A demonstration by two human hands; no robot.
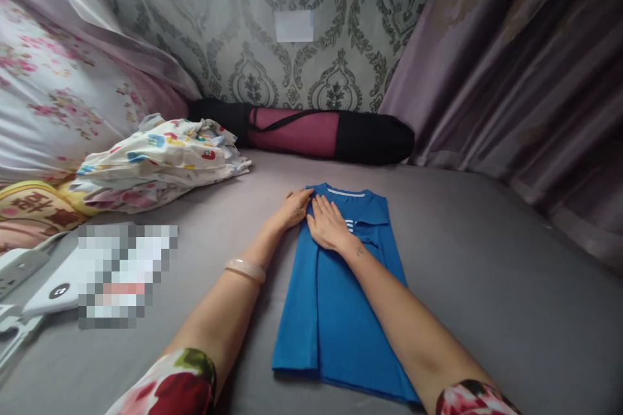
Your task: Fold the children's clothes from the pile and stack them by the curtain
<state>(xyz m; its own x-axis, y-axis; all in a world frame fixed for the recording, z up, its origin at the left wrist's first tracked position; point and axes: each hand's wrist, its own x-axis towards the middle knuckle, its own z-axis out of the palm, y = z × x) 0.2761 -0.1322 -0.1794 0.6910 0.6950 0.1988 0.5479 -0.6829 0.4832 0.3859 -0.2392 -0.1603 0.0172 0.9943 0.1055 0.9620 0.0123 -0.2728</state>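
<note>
A blue shirt [341, 298] lies folded lengthwise into a narrow strip on the grey bed sheet [487, 285], collar toward the wall. My left hand [293, 207] rests flat at the shirt's upper left edge, fingers stretched out. A pale bangle [246, 269] is on that wrist. My right hand [327, 223] lies flat on the shirt's upper part, fingers spread, right beside the left hand. Neither hand holds anything.
A stack of folded patterned cloth [160, 158] sits at the left. A black and pink roll bag [321, 132] lies along the patterned wall. A purple curtain [525, 77] hangs at the right. A white device [43, 285] lies at the near left.
</note>
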